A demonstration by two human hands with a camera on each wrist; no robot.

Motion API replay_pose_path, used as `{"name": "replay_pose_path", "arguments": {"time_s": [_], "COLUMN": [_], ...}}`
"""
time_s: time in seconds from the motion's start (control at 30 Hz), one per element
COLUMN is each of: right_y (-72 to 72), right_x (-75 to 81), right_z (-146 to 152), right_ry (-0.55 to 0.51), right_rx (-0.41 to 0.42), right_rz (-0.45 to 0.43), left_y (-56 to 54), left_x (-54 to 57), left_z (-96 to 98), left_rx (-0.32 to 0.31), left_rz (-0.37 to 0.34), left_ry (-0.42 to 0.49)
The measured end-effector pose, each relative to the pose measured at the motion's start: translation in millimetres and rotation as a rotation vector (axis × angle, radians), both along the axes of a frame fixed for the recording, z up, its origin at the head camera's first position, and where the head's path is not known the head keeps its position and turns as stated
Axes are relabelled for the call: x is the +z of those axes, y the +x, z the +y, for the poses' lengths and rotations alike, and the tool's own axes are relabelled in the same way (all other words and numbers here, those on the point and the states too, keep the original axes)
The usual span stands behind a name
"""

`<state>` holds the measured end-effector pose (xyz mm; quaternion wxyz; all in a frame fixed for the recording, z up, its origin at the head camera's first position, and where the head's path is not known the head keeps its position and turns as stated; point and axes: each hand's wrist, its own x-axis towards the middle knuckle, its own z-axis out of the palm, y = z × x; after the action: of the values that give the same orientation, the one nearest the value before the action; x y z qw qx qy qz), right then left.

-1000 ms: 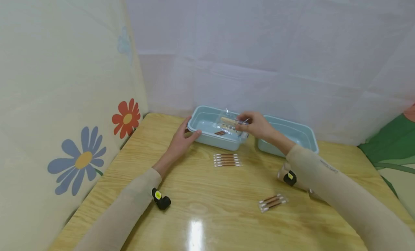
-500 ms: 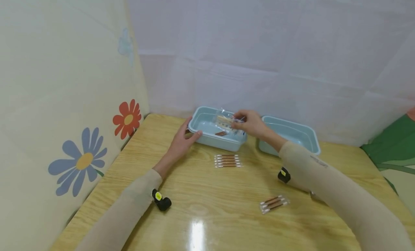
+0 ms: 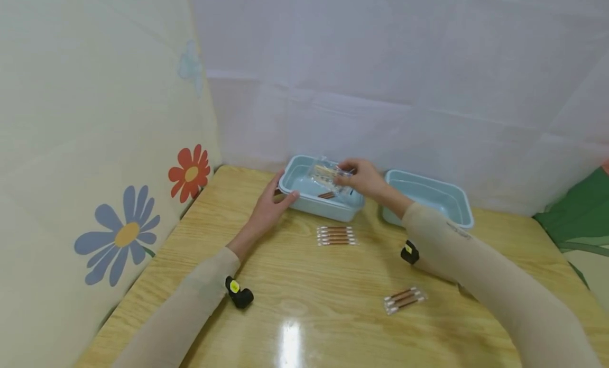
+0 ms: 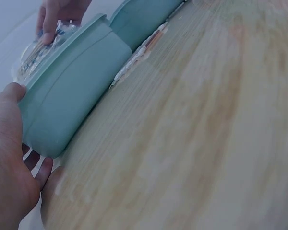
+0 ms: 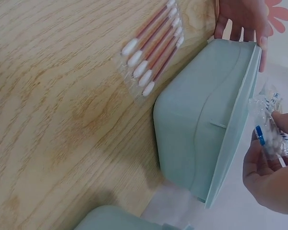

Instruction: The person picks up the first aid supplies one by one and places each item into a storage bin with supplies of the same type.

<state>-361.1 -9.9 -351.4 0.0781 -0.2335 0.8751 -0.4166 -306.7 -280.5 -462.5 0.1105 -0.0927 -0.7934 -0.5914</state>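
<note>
My left hand (image 3: 266, 212) grips the left end of a light blue plastic basin (image 3: 323, 208), thumb at the rim and fingers round the end wall. Over this basin my right hand (image 3: 363, 178) pinches a clear plastic packet (image 3: 321, 172) between thumb and fingers. Blue print and pale sticks show through the packet (image 5: 270, 132) in the right wrist view. A few brown sticks (image 3: 326, 195) lie inside the basin near its front wall. In front of it, a clear-wrapped row of brown-stemmed cotton swabs (image 3: 337, 236) lies flat on the table.
A second light blue basin (image 3: 430, 199) stands to the right, partly behind my right forearm. Another wrapped pack of cotton swabs (image 3: 404, 300) lies at the front right of the wooden table (image 3: 309, 288). A pale cloth wall (image 3: 304, 119) rises right behind the basins.
My right hand has moved left with the packet, farther over the left basin. The left hand keeps its grip on the basin's end.
</note>
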Motion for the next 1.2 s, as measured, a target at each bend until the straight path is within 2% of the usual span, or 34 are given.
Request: {"name": "replay_pose_path", "arguments": {"time_s": [0.2,0.4,0.7,0.87,0.97,1.07,1.17,1.2], "right_y": [-5.7,-9.6,-17.5,-17.4,-15.4,-15.0,-14.9,-14.1], "right_x": [-2.4,-9.7,-22.7,-23.4,-23.6,-23.2,-20.8,-19.8], "right_z": [-0.5,-0.2,-4.9,-9.6,-11.5,-13.2,-13.9,-13.5], "right_ry": [-0.025,-0.016,0.084,0.073,0.106,0.141,0.133,0.129], "right_rx": [-0.044,-0.05,0.021,0.03,0.051,0.088,0.114,0.116], "right_rz": [-0.04,-0.031,0.019,0.02,0.024,0.054,0.084,0.093], "left_y": [-1.3,-2.1,0.4,2.3,2.7,1.5,-0.1,2.2], "left_x": [0.9,-0.3,-0.7,1.0,0.0,-0.8,-0.9,3.6], "left_z": [0.9,1.6,2.5,2.2,1.3,-0.1,-2.5,-2.4], "left_rx": [-0.001,-0.003,-0.005,-0.012,-0.012,-0.008,-0.004,-0.007], "left_rz": [0.014,0.007,0.0,0.011,-0.003,-0.004,0.012,0.006], "left_ry": [-0.003,-0.004,-0.001,0.017,0.015,0.021,0.017,0.025]}}
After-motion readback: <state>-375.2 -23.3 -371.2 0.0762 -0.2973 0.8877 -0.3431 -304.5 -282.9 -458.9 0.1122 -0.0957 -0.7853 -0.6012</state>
